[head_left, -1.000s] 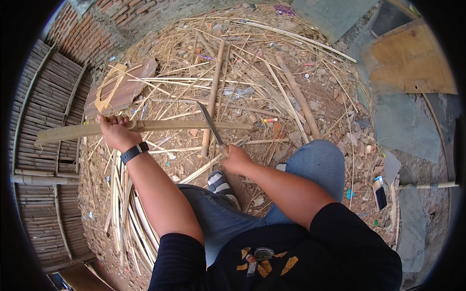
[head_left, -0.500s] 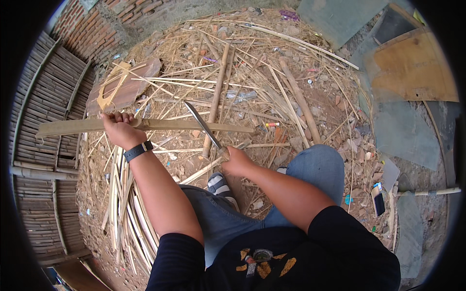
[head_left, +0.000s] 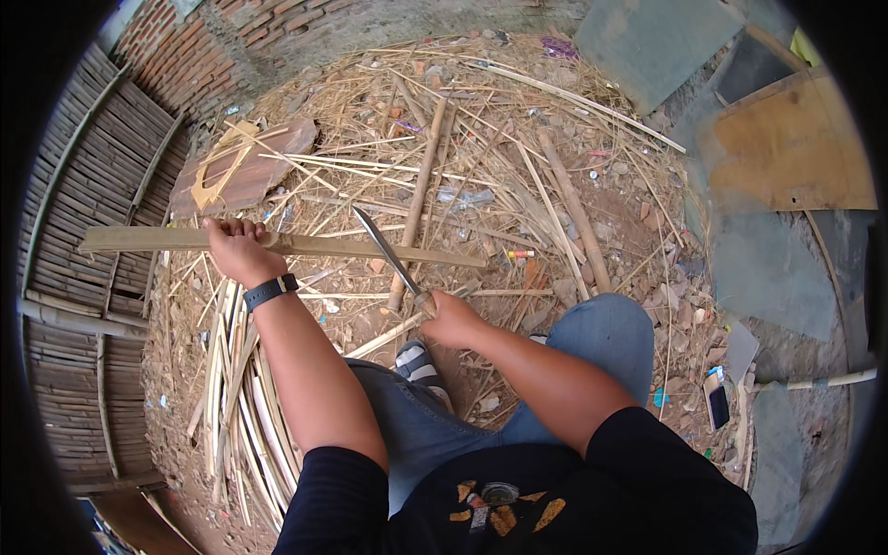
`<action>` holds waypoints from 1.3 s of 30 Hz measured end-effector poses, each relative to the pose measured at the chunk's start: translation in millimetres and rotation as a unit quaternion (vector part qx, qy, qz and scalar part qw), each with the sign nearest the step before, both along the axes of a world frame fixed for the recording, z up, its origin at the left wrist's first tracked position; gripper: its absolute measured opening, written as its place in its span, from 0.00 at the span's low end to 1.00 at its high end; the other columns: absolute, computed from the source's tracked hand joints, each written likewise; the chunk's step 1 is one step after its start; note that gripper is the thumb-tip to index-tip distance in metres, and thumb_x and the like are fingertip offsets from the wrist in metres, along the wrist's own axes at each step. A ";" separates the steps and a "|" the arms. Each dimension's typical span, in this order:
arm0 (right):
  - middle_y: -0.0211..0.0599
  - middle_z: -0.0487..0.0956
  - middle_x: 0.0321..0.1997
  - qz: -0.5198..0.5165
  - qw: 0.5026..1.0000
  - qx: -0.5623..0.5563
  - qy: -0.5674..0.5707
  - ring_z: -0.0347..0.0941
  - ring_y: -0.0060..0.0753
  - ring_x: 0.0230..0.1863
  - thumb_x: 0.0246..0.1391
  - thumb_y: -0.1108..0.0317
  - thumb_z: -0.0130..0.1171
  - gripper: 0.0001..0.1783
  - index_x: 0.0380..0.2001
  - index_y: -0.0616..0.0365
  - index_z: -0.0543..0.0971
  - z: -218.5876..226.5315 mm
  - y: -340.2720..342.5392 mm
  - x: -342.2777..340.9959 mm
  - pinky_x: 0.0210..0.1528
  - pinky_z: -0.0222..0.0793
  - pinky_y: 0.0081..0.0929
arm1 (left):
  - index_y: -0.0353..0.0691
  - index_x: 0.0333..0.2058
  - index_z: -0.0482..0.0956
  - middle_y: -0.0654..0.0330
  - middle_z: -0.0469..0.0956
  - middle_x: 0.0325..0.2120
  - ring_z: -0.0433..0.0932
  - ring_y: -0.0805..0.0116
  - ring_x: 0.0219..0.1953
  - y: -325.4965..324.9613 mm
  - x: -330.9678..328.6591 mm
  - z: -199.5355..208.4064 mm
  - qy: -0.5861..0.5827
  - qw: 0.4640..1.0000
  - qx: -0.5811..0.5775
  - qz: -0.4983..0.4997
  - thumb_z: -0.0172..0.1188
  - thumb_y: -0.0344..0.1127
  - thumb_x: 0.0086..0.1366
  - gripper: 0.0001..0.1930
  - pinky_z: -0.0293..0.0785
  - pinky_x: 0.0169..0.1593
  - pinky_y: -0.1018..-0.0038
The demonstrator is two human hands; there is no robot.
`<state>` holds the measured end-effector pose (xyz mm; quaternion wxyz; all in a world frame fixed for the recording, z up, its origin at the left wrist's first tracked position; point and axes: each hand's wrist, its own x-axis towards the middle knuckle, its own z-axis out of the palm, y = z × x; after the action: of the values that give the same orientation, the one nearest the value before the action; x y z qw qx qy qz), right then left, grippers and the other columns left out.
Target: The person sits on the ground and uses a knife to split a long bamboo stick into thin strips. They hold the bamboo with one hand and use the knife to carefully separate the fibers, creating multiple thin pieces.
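Observation:
My left hand (head_left: 242,252) is closed around a long split bamboo slat (head_left: 370,250), which stretches level across in front of me, its wide end to the left of my grip. In my right hand (head_left: 453,320) is a machete (head_left: 387,252), held by its handle. The blade points up and to the left, and it crosses the slat in the picture; whether the two touch, I cannot tell. A bundle of pale split bamboo strips (head_left: 245,407) lies on the ground beside my left forearm.
Two bamboo poles (head_left: 427,190) (head_left: 573,213) lie on littered ground ahead, among loose strips. Bamboo fencing (head_left: 83,231) stands left, with a brick wall (head_left: 185,55) at the far left. Grey sheets (head_left: 772,268) line the right. A phone (head_left: 718,405) rests near my right knee.
The whole scene sits slightly lower in the picture. Both hands keep their grips, and the slat and machete hold nearly the same pose.

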<state>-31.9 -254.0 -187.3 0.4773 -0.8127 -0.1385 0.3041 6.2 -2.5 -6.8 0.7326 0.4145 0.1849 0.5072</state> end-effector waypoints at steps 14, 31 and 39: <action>0.54 0.79 0.38 -0.040 0.997 0.000 -0.060 0.77 0.50 0.41 0.43 0.64 0.63 0.27 0.48 0.63 0.72 -24.5 3.2 -1.3 0.45 0.71 0.39 | 0.48 0.24 0.62 0.69 0.57 0.16 0.54 0.75 0.18 -8.7 0.6 4.2 -0.004 1.000 -0.004 -0.009 0.49 0.47 0.72 0.18 0.54 0.22 0.76; 0.54 0.79 0.38 -0.026 0.996 0.043 -0.074 0.78 0.50 0.41 0.43 0.64 0.62 0.28 0.49 0.64 0.72 -25.0 2.9 -2.9 0.44 0.71 0.39 | 0.48 0.24 0.61 0.69 0.56 0.16 0.53 0.76 0.18 -13.1 1.4 7.1 -0.007 1.000 -0.002 -0.010 0.49 0.47 0.72 0.18 0.53 0.23 0.77; 0.55 0.79 0.38 -0.016 0.998 0.038 -0.041 0.77 0.52 0.42 0.44 0.65 0.62 0.27 0.49 0.63 0.72 -14.4 3.6 -4.1 0.44 0.71 0.40 | 0.48 0.24 0.61 0.69 0.56 0.16 0.53 0.76 0.18 -8.0 0.1 4.6 -0.002 1.000 -0.004 -0.009 0.50 0.48 0.72 0.19 0.54 0.22 0.77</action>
<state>-36.0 -250.3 -201.7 0.5067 -0.8080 -0.1562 0.2569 6.4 -10.5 -2.2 0.7390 0.4124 0.1820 0.5007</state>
